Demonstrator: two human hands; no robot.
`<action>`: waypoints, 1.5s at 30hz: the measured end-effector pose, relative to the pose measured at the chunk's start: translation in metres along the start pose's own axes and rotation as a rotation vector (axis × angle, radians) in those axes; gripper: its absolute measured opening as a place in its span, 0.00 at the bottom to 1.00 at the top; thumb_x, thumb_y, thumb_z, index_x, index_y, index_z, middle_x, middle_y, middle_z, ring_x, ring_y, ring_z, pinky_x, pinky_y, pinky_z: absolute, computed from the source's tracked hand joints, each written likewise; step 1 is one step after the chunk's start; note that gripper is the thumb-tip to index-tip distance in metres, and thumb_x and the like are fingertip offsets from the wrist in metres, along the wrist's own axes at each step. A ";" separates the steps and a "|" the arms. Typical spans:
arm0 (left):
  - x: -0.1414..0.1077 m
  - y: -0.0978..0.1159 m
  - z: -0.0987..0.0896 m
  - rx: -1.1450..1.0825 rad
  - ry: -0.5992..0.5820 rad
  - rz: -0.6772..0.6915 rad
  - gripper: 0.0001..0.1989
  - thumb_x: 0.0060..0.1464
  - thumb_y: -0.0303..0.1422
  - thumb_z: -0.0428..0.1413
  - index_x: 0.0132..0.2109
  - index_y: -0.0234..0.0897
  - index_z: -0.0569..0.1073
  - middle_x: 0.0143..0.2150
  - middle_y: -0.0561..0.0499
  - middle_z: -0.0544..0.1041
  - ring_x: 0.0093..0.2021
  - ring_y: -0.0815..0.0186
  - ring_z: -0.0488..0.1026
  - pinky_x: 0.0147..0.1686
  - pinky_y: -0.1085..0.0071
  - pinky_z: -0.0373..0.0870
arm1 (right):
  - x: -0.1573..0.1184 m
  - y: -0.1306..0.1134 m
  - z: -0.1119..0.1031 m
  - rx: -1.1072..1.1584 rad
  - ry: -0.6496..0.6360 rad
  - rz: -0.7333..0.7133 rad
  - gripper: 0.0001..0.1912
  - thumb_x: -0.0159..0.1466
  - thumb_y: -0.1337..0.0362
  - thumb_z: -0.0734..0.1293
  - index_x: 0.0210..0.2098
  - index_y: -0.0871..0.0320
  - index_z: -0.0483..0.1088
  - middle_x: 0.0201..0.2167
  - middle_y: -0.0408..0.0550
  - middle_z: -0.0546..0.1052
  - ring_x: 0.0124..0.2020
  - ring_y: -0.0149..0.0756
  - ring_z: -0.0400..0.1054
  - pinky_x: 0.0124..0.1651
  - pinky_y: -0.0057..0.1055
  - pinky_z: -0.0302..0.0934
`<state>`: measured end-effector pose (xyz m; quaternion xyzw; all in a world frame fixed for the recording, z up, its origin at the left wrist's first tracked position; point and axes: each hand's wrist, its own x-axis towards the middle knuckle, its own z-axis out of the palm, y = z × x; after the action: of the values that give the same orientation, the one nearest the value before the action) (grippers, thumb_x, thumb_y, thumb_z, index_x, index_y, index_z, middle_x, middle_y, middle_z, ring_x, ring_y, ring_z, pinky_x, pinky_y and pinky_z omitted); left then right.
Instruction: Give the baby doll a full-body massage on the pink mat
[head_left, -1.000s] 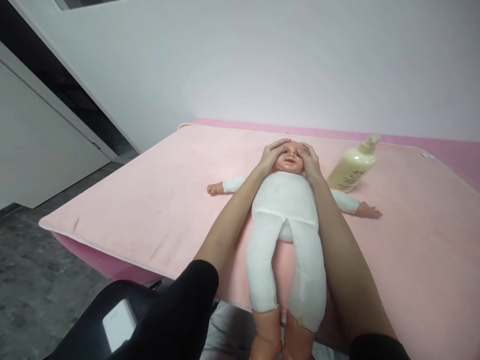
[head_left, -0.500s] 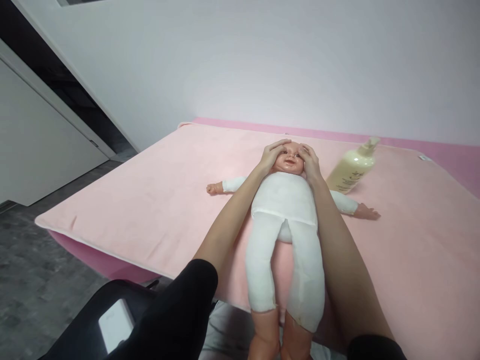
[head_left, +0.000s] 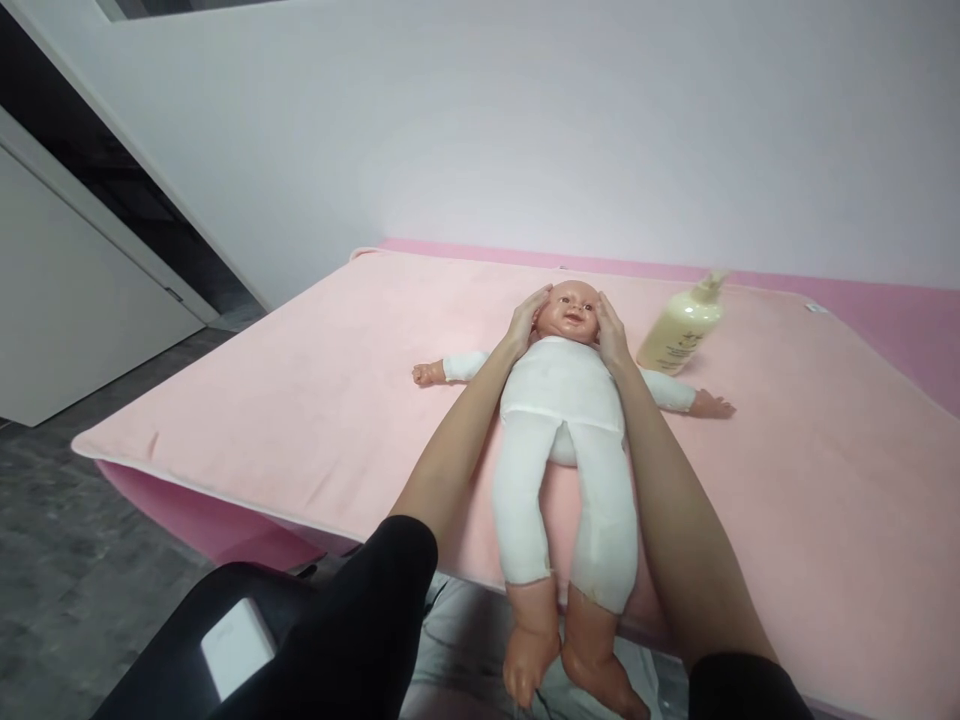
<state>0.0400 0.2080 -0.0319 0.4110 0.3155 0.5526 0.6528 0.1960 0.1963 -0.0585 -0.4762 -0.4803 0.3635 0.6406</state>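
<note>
A baby doll [head_left: 561, 385] with a white cloth body lies on its back, arms spread, on a pink towel [head_left: 300, 380]. Its feet extend over the front edge. My left hand [head_left: 527, 320] rests against the left side of the doll's head [head_left: 573, 310], fingers stretched out and flat. Opposite it, my right hand [head_left: 613, 328] touches the right side of the head, its fingers also straight. The doll's face shows between both hands. My palms are partly hidden. A pale yellow pump bottle [head_left: 679, 332] stands beside the doll's arm, right of my right hand.
A white wall [head_left: 525, 130] rises behind the pink table edge [head_left: 892, 320]. At lower left, a white rectangular device [head_left: 238, 648] lies on a black surface. Grey floor [head_left: 52, 520] and a door panel [head_left: 82, 300] are on the left.
Both hands have slid from the doll's forehead and brow outward to the sides of its head, uncovering the eyes and forehead. The view has shifted slightly.
</note>
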 end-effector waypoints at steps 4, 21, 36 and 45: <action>-0.008 0.002 -0.002 0.069 -0.077 0.023 0.34 0.52 0.40 0.60 0.65 0.40 0.64 0.64 0.51 0.68 0.65 0.58 0.64 0.65 0.63 0.61 | -0.012 -0.008 -0.006 -0.132 -0.054 0.001 0.49 0.56 0.34 0.62 0.68 0.56 0.55 0.67 0.48 0.56 0.69 0.40 0.50 0.70 0.39 0.47; -0.004 -0.002 -0.019 0.475 -0.271 0.283 0.52 0.39 0.47 0.68 0.69 0.44 0.56 0.71 0.50 0.54 0.70 0.50 0.52 0.69 0.60 0.51 | -0.029 -0.032 -0.011 -0.187 -0.252 0.012 0.64 0.45 0.43 0.76 0.72 0.52 0.41 0.70 0.49 0.50 0.68 0.45 0.53 0.66 0.37 0.56; 0.009 -0.017 -0.022 0.569 -0.197 0.434 0.41 0.55 0.59 0.48 0.67 0.38 0.58 0.70 0.46 0.57 0.71 0.58 0.52 0.70 0.64 0.47 | -0.018 -0.018 -0.013 -0.230 -0.231 -0.056 0.59 0.51 0.30 0.64 0.70 0.60 0.49 0.68 0.52 0.54 0.68 0.44 0.51 0.68 0.37 0.53; 0.007 -0.018 -0.020 0.497 -0.186 0.394 0.44 0.51 0.57 0.55 0.67 0.37 0.60 0.69 0.44 0.60 0.69 0.55 0.57 0.68 0.62 0.53 | -0.016 -0.009 -0.013 -0.160 -0.020 0.052 0.43 0.62 0.36 0.55 0.64 0.63 0.62 0.56 0.60 0.71 0.54 0.46 0.70 0.54 0.47 0.67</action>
<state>0.0321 0.2180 -0.0565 0.6596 0.2942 0.5344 0.4391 0.2041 0.1756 -0.0553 -0.5346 -0.5017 0.3449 0.5861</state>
